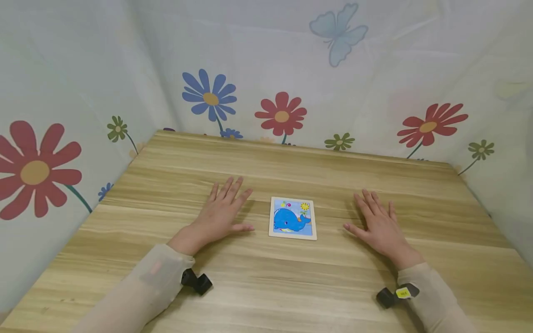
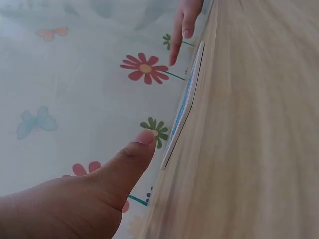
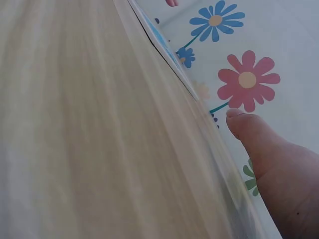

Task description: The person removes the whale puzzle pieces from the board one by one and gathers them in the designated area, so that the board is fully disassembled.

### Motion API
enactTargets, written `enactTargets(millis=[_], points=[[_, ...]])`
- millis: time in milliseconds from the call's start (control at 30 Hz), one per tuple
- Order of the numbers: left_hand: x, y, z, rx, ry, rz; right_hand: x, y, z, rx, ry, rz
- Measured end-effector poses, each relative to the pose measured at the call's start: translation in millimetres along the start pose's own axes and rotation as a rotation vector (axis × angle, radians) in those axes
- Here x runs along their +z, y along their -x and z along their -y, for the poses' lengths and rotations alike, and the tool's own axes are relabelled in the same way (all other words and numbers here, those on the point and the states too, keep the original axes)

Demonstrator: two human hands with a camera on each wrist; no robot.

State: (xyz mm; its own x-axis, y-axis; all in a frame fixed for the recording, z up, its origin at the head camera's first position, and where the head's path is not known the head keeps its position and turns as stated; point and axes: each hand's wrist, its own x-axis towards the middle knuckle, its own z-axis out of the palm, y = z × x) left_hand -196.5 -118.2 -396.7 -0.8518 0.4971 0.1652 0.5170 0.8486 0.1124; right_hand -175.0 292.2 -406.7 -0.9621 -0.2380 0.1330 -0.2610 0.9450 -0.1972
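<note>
A small square picture puzzle with a pale frame lies flat on the wooden table, showing a blue whale, a yellow flower and a light blue ground. To its left is my left hand, palm down with fingers spread, holding nothing. My right hand is on the other side, its fingers also extended and apart from the puzzle. In the left wrist view the left thumb points toward the puzzle, seen edge-on. The right wrist view has the right thumb and part of the puzzle's edge.
The wood-grain table spreads around both hands. Behind it and at its sides hangs a white cloth printed with flowers and butterflies. Each sleeve carries a black wrist device, one at the left and one at the right.
</note>
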Motion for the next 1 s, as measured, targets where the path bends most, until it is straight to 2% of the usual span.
enactTargets(millis=[433, 1000], points=[[-6.1, -0.5, -3.7, 0.018, -0.011, 0.012, -4, -0.4, 5, -0.018, 0.009, -0.004], [-16.8, -1.3, -8.4, 0.074, -0.016, -0.014, -13, -2.1, 15, -0.039, 0.005, 0.001]])
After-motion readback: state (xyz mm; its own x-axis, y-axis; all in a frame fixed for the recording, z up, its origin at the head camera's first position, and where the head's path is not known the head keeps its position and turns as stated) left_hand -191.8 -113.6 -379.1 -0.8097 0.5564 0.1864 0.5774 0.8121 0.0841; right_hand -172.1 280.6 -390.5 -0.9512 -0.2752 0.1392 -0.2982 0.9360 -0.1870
